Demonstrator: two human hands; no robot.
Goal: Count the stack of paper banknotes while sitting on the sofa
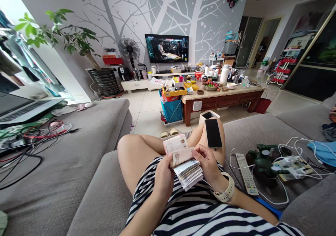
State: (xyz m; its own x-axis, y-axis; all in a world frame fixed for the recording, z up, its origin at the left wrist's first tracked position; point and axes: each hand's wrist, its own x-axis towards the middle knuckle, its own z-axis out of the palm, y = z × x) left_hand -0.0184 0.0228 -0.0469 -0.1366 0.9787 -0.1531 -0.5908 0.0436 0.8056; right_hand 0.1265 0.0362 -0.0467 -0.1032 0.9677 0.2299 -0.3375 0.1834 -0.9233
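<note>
I sit cross-legged on a grey sofa [86, 194] in a striped garment. My left hand [163, 178] grips a thick stack of banknotes [187, 169] from below and behind. My right hand [207, 164], with a pale watch on its wrist, pinches the top pinkish note, which is bent upward. A black phone [213, 133] lies face up on my right knee, just beyond the notes.
A remote control [246, 174], a dark green toy [262, 162] and white cables lie on the sofa to my right. A laptop [23, 108] and cords sit at left. Ahead stand a cluttered coffee table [223, 94], a white bin [208, 116], a TV [166, 48] and a fan [129, 49].
</note>
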